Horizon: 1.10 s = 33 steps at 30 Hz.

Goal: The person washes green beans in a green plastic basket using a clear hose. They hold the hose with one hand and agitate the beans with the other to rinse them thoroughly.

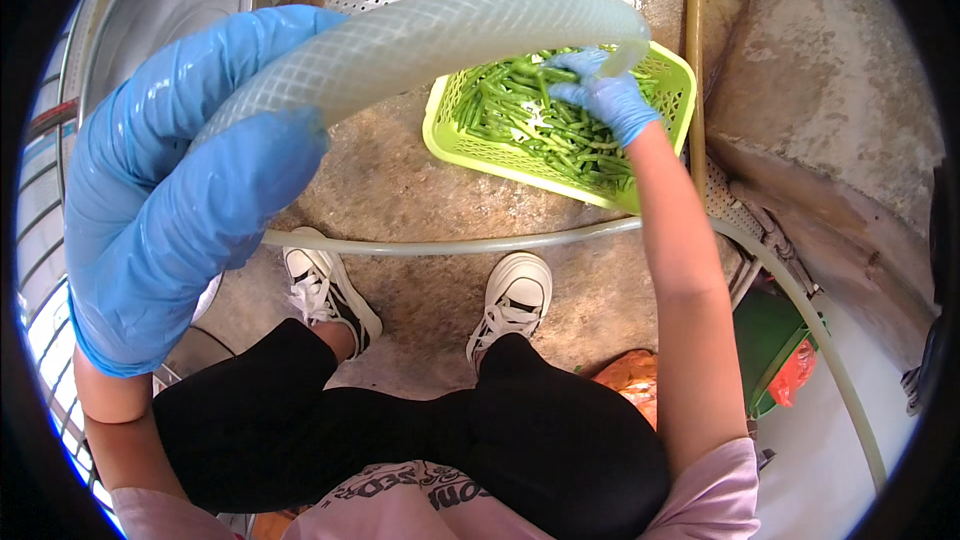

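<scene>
My left hand (pixel 187 165), in a blue disposable glove, grips a thick translucent braided hose (pixel 450 34) close to the camera. The hose arches rightward, and clear water (pixel 624 58) appears to run from its end. Below that end, a lime-green plastic basket (pixel 480 157) holds many cut green beans (pixel 517 109). Among the beans on the basket's right side is my right hand (pixel 604 86), also gloved in blue. Its fingers are apart and touch the beans; whether they grasp any is unclear.
A thinner hose (pixel 450 246) crosses the wet concrete floor (pixel 420 300) before my shoes. A yellowish pipe (pixel 696 75) stands right of the basket. At upper left is a metal basin (pixel 176 7). Lower right, a green bin (pixel 776 345) has a red plastic bag (pixel 793 373) at its rim.
</scene>
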Each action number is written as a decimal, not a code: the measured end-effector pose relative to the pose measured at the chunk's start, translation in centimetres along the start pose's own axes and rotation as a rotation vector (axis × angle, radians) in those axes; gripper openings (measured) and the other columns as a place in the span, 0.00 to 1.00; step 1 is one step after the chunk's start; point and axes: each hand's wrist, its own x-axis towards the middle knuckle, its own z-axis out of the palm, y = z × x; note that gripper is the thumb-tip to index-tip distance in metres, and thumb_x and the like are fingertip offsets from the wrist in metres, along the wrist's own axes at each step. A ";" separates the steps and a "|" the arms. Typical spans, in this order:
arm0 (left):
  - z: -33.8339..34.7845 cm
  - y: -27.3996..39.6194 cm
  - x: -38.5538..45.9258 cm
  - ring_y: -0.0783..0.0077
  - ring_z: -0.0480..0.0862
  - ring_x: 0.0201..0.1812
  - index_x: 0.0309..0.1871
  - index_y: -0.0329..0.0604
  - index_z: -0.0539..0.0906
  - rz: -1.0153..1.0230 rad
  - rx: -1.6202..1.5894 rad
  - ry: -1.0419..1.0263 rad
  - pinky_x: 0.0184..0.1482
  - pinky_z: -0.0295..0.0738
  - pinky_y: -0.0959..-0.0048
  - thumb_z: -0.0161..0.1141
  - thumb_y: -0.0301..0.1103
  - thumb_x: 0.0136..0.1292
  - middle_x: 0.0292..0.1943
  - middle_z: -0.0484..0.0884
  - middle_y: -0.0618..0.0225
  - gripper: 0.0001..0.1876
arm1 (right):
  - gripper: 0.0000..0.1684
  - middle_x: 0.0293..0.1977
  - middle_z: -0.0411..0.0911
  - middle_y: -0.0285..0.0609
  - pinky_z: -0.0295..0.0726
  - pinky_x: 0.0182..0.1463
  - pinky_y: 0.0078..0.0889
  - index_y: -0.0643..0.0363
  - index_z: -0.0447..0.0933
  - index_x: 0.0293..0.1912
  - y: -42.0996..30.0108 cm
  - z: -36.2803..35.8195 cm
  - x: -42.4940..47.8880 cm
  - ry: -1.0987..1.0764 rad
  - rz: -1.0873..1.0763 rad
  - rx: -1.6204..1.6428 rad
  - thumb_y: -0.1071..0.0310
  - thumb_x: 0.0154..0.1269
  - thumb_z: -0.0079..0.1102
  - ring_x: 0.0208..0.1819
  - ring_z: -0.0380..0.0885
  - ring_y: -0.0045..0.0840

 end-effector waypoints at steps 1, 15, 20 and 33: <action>-0.1 -0.2 -0.2 0.87 0.72 0.22 0.55 0.37 0.72 -0.008 0.007 0.005 0.23 0.64 0.90 0.50 0.43 0.64 0.34 0.80 0.66 0.22 | 0.27 0.45 0.76 0.40 0.72 0.52 0.34 0.52 0.75 0.47 -0.5 -1.2 0.5 -0.113 0.153 0.178 0.57 0.46 0.68 0.43 0.76 0.35; -0.4 0.1 -0.2 0.87 0.73 0.22 0.55 0.37 0.72 0.012 -0.015 -0.020 0.23 0.65 0.90 0.50 0.43 0.64 0.35 0.81 0.65 0.22 | 0.27 0.41 0.75 0.49 0.73 0.47 0.36 0.49 0.75 0.49 0.9 -2.3 -1.5 -0.098 0.124 0.108 0.54 0.48 0.68 0.43 0.74 0.40; -1.6 0.1 -1.0 0.87 0.73 0.23 0.55 0.37 0.72 -0.077 -0.032 -0.079 0.24 0.65 0.90 0.50 0.43 0.64 0.36 0.82 0.65 0.22 | 0.18 0.37 0.81 0.39 0.73 0.47 0.24 0.56 0.78 0.46 -2.4 -8.2 -1.1 -0.336 0.079 0.575 0.62 0.56 0.62 0.37 0.75 0.19; 1.1 -3.2 2.1 0.90 0.64 0.15 0.52 0.37 0.76 0.127 -0.275 0.154 0.16 0.54 0.90 0.51 0.36 0.64 0.20 0.74 0.75 0.17 | 0.16 0.35 0.77 0.51 0.72 0.42 0.38 0.55 0.75 0.45 0.8 -6.7 -5.3 0.143 0.517 -0.112 0.59 0.57 0.58 0.38 0.75 0.45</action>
